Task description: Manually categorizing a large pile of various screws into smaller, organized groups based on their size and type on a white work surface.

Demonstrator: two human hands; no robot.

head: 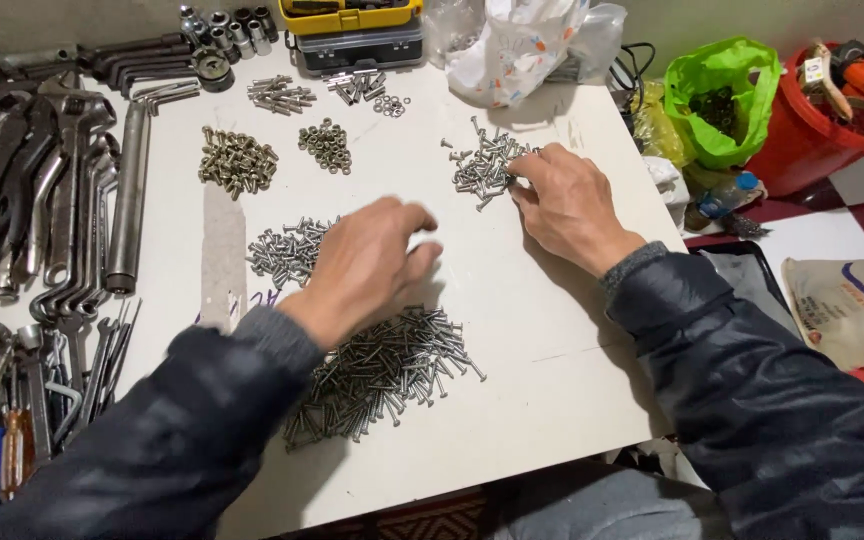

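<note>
The right hand point(567, 205) has its fingertips pinching into a screw pile point(485, 165) at its ten o'clock. The left hand point(367, 262) hovers loosely curled, blurred, holding nothing visible. Six heaps of fasteners lie on the white board point(552, 330); the largest heap point(387, 372) sits at the left hand's six o'clock. Wrenches point(47, 200) lie at nine o'clock, a green bag point(722, 95) at two.

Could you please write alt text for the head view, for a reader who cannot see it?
A person's right hand picks at a small pile of screws on a white table, while the left hand hovers, blurred, between two larger screw piles. Wrenches line the table's left edge.
</note>
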